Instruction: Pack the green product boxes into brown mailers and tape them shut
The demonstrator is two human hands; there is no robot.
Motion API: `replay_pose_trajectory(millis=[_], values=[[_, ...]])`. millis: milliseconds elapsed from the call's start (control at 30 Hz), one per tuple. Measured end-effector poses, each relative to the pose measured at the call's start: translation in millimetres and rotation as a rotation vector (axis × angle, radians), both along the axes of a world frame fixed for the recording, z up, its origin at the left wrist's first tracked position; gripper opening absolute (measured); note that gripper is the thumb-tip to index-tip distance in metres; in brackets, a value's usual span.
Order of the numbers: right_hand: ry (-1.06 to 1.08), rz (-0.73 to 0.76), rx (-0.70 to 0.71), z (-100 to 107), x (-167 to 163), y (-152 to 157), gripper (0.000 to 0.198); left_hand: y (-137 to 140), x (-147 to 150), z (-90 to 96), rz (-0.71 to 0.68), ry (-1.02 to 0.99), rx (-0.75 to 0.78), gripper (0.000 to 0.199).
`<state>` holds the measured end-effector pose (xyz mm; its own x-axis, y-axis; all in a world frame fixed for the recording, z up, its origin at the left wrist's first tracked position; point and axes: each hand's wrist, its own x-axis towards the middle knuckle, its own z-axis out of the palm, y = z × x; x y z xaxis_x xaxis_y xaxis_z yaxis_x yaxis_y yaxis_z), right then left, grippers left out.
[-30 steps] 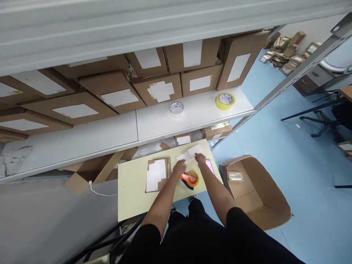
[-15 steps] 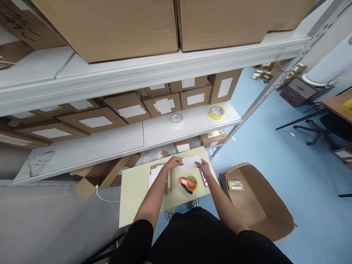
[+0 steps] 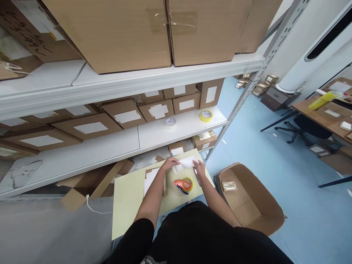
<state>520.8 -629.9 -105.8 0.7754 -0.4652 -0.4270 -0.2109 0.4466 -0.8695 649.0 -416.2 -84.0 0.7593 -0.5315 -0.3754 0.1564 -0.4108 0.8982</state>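
Between my two hands a white sheet of paper is held above the pale yellow table. My left hand pinches its left end, where a piece of the paper hangs down at an angle. The right end is gripped by my right hand. Below the paper lies an orange tape dispenser with a roll of yellow tape. Under my left forearm sits a cardboard box with white paper on top, partly hidden. A phone lies under my right hand, mostly covered.
Behind the table, a shelf bears labelled boxes, a white tape roll and a yellow tape roll. Large cartons stand above. On the floor to the right is an open carton with a small packet inside.
My view has shifted, showing more of the desk at right. The paper looks more spread out between my hands, with a piece now angled down at its left end.
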Motion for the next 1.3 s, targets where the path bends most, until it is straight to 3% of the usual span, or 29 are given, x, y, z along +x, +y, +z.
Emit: replay_pose_trajectory(millis=[133,267,333,433,567,633,733,867,967,1133,1200,1300], values=[[-0.030,-0.030,0.017,3.8,1.7,-1.1,0.041,1.7,-1.1,7.8,-0.018,-0.014,-0.002,0.047],[-0.035,-0.139,0.025,13.5,-1.2,-22.8,0.040,21.1,3.3,14.3,0.049,-0.056,-0.034,0.046],[-0.047,-0.125,0.042,20.3,-3.3,-33.2,0.039,28.7,4.7,15.5,0.048,-0.071,-0.025,0.045],[-0.114,0.000,0.085,32.3,-5.0,-30.8,0.040,22.9,1.5,16.3,0.072,-0.128,0.030,0.048],[-0.180,0.191,0.140,49.6,-7.1,1.9,0.042,2.2,-14.5,21.8,0.160,-0.275,0.052,0.066],[-0.188,0.282,0.134,58.7,-9.0,18.6,0.046,4.3,-28.0,28.7,0.225,-0.318,0.028,0.063],[-0.215,0.396,0.088,73.0,-10.1,38.5,0.057,29.6,-58.4,42.4,0.298,-0.224,-0.027,0.056],[-0.250,0.547,0.035,91.4,-5.4,70.3,0.062,75.3,-118.0,57.6,0.268,-0.105,-0.069,0.058],[-0.274,0.624,0.062,100.7,-4.2,102.3,0.056,94.3,-160.2,64.3,0.481,-0.040,-0.110,0.050],[-0.201,0.673,0.015,103.2,-26.0,140.7,0.030,98.5,-192.7,81.1,1.000,0.086,-0.411,0.060],[-0.166,0.712,0.018,103.2,-40.2,145.2,0.026,97.1,-195.1,90.1,1.103,0.081,-0.483,0.060],[-0.180,0.739,0.049,106.8,-57.9,144.7,0.028,93.7,-194.2,100.5,1.152,0.057,-0.524,0.057]])
